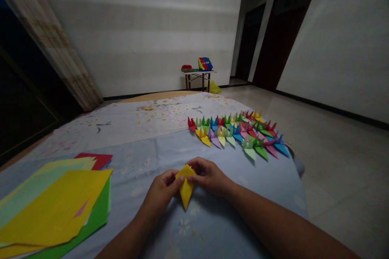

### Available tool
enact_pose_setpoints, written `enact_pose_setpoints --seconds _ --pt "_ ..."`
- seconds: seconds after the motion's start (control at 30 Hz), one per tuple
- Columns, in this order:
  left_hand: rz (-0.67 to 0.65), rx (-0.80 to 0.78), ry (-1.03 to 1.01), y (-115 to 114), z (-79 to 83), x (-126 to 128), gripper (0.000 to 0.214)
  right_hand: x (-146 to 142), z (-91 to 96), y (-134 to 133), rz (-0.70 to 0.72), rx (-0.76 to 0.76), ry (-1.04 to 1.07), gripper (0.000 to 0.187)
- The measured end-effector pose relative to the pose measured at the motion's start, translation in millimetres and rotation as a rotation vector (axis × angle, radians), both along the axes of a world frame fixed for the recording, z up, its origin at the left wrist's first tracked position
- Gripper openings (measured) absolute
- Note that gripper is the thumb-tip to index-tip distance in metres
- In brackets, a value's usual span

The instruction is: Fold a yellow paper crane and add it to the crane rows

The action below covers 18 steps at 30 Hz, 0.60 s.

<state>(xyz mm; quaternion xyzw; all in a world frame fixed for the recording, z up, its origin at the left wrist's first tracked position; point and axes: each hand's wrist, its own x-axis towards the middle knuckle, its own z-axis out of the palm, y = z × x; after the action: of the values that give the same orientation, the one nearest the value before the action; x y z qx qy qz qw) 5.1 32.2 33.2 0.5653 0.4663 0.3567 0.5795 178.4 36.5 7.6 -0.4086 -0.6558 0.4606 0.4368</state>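
Between my two hands is a folded piece of yellow origami paper (186, 192), kite-shaped, its long point toward me. My left hand (166, 188) pinches its left side, thumb on top. On the opposite edge, my right hand (208, 175) pinches it with thumb and fingers, the fingertips partly behind the paper. Both hands are just above the blue flowered tablecloth (136, 202). Beyond my right hand stand several rows of folded paper cranes (221, 135) in red, yellow, green, blue, pink and purple.
At the left lies a stack of coloured paper sheets (54, 206), yellow on top, with green and red edges showing. A pale flowered cloth (121, 119) covers the table's far part. By the wall, a small table (199, 73) carries a colourful bag (205, 64).
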Motion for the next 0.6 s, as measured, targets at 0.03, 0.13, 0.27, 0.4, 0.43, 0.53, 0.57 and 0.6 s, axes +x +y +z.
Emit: enact_pose_setpoints --seconds 0.03,0.13,0.27,0.4,0.43,0.53,0.57,0.6 --pt "0.004 0.009 -0.004 -0.5 0.7 -0.1 0.027 0.3 -0.8 0.4 0.006 -0.017 0.020 0.032" --pt "0.035 0.028 -0.028 -1.5 1.9 -0.2 0.025 1.2 -3.0 1.9 0.026 -0.092 0.096 0.036" --pt "0.080 0.015 -0.024 -2.9 3.6 1.6 0.027 1.0 -2.9 3.2 0.029 -0.190 0.156 0.038" --pt "0.084 0.007 -0.051 -4.4 3.8 4.1 0.028 -0.7 -0.8 2.5 -0.002 -0.200 0.166 0.039" --pt "0.083 0.009 -0.056 -4.6 3.4 4.4 0.027 -1.1 -0.6 2.3 -0.005 -0.202 0.168 0.038" --pt "0.096 0.015 -0.056 -4.4 1.1 4.8 0.025 -2.0 -2.1 2.6 -0.011 -0.187 0.167 0.035" --pt "0.105 0.014 -0.058 -4.1 0.1 4.7 0.025 -2.1 -3.0 2.9 -0.006 -0.177 0.169 0.034" --pt "0.114 0.016 -0.061 -3.8 -0.8 4.6 0.025 -2.2 -3.9 3.1 0.002 -0.167 0.175 0.032"
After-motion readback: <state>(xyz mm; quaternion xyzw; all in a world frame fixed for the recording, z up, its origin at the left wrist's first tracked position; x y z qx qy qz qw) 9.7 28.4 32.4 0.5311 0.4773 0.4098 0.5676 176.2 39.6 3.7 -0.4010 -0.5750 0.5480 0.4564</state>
